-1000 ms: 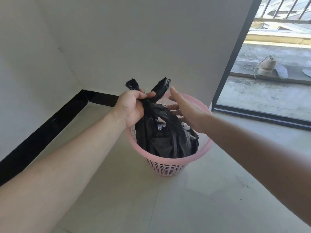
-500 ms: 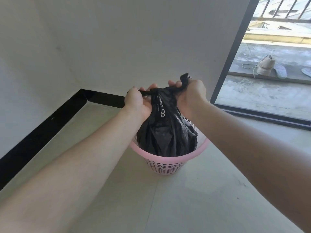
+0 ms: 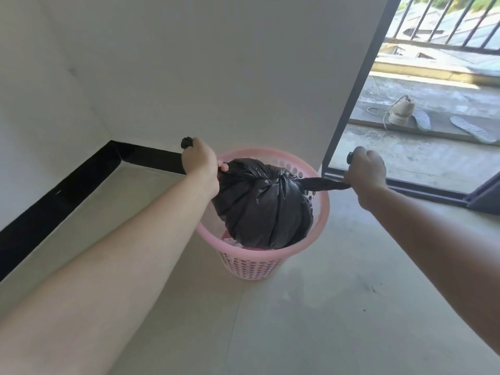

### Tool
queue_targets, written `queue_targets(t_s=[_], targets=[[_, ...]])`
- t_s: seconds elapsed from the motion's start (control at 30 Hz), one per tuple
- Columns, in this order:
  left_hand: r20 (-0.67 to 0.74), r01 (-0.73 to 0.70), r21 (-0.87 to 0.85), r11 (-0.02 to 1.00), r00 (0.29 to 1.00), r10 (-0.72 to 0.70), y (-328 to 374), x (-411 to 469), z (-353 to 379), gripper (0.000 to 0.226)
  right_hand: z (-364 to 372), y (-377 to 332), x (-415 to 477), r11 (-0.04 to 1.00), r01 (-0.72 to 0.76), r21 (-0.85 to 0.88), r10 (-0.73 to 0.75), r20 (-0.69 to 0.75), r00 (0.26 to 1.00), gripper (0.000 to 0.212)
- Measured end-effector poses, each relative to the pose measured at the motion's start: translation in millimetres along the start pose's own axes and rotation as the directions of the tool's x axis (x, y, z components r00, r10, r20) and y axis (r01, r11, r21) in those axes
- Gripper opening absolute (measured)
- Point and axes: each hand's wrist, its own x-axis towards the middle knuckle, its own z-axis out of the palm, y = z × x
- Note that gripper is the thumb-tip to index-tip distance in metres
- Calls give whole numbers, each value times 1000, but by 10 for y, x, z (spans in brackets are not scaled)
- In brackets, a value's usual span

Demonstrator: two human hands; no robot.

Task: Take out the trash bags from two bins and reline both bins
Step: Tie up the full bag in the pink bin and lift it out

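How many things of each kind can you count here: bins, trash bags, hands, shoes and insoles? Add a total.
pink bin: 1
black trash bag: 1
hands: 2, left hand and right hand
shoe: 1
insoles: 2
Total: 7

Surroundings: room corner and open doorway.
We note a white wall (image 3: 216, 63) meeting a pale tiled floor (image 3: 297, 320), with a black baseboard (image 3: 67, 185) running along both sides of the corner. At right, a dark door frame (image 3: 351, 85) opens onto a sunlit concrete terrace (image 3: 419, 158). On the terrace, a beige shoe (image 3: 401, 111) stands with its lace (image 3: 377, 111) trailing loose to the left. One grey insole (image 3: 422, 121) lies just beside the shoe, and a second insole (image 3: 472, 129) lies farther right. We record a dark metal railing (image 3: 446, 20) at the terrace's far edge.
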Motion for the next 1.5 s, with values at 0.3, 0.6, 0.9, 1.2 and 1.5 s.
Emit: queue_targets(t_s=[0.3,0.6,0.9,1.2,1.5], targets=[[369,-449,659,604,892,260,242,-150,15,67,96,-381,-197,921,386,-61,-370,180,911,27],[167,-141,395,908,983,79,264,-182,8,65,275,-324,-544,588,725,-359,-742,116,660,36],[167,-23,139,990,986,0,230,-218,57,61,488,-70,-571,244,644,-725,-200,612,765,42],[236,-57,870,490,920,-313,-226,-226,-265,55,822,127,-692,883,249,-398,34,582,812,30],[140,-47,445,894,990,-18,-91,-70,-108,29,980,230,-623,949,-34,-312,209,549,809,46]])
